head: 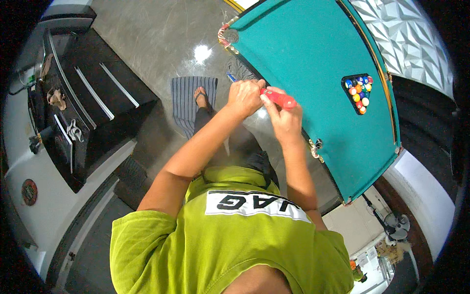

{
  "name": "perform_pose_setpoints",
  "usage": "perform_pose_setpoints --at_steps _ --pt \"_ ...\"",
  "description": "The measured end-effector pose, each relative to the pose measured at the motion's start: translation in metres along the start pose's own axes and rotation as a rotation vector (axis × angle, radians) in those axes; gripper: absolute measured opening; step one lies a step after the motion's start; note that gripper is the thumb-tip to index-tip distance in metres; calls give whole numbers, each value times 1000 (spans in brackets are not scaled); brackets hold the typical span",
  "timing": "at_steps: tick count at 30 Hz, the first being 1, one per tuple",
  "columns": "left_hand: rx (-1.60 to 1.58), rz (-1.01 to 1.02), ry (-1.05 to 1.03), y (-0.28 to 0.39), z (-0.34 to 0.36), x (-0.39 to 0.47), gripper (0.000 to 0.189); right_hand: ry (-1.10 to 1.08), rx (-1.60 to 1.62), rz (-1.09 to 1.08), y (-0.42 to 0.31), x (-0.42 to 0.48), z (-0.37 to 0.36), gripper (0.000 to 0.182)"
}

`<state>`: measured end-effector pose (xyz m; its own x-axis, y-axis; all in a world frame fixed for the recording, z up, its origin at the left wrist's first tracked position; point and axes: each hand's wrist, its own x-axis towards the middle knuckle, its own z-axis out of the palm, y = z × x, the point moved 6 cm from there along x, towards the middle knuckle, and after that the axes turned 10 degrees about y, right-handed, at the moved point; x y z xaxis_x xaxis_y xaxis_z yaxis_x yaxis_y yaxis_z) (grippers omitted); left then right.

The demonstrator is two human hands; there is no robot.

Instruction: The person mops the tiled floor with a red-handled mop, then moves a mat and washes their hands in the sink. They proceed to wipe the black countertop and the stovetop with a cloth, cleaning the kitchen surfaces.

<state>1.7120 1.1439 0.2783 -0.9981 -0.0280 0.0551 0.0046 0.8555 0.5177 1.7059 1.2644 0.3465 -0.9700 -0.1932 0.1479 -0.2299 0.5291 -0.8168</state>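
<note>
My left hand [245, 96] is closed in a fist, with a blue piece [231, 77] showing just beyond it. Beside it, my right hand [285, 119] grips a thick red handle end [279, 99]. Grey strands of a string mop [243, 70] lie on the floor past my left hand. The blue piece, fist and red end line up like one mop handle, though my fist covers the stretch between. Both hands are in front of my body, close to the side of a pool table [312, 55].
Racked pool balls [358, 92] sit in a black triangle on the cloth. My foot, in a flip-flop [201, 97], stands on a striped mat [183, 95]. At left is a black cabinet [121, 99] with cloths on it. A fan [396, 226] stands at lower right.
</note>
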Motion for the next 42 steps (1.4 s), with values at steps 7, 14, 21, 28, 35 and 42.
perform_pose_setpoints --at_steps 7,14,21,28,35,42 --pt "-52 4 -64 18 -37 -13 27 -79 -2 -144 -42 -9 -11 23" --pt "-34 -90 -112 -10 19 -18 29 -90 -34 -21 7 -10 13 23" --pt "-162 -261 -41 -11 7 -2 70 -65 -163 264 50 25 -7 43" --pt "-205 -321 -26 -23 -7 -14 77 -68 -13 311 47 17 -1 55" --pt "-207 -379 48 -50 0 -50 80 -70 157 410 46 14 2 59" --pt "-200 -321 189 -28 13 -26 65 -108 84 387 35 30 8 49"
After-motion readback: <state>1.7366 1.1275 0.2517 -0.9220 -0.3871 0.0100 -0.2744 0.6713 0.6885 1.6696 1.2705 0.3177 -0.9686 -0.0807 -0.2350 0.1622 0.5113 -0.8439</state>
